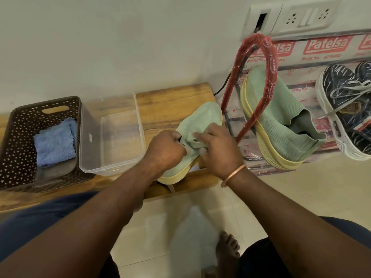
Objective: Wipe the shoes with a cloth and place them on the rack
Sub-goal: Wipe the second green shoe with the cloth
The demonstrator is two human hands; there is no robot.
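The left hand (166,146) and right hand (218,147) grip the green shoe (202,115) on the wooden counter (172,101); the basket (12,129) sits at 9 o'clock.

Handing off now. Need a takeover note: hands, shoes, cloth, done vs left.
Hands: left hand grips the collar of the green shoe on the bench; right hand grips its upper. No cloth visible in either.
Cloth: blue cloth lies in the brown basket.
Done: the other green shoe sits on the rack, beside dark sneakers.
Left: wipe the bench shoe if still unwiped, then rack it.
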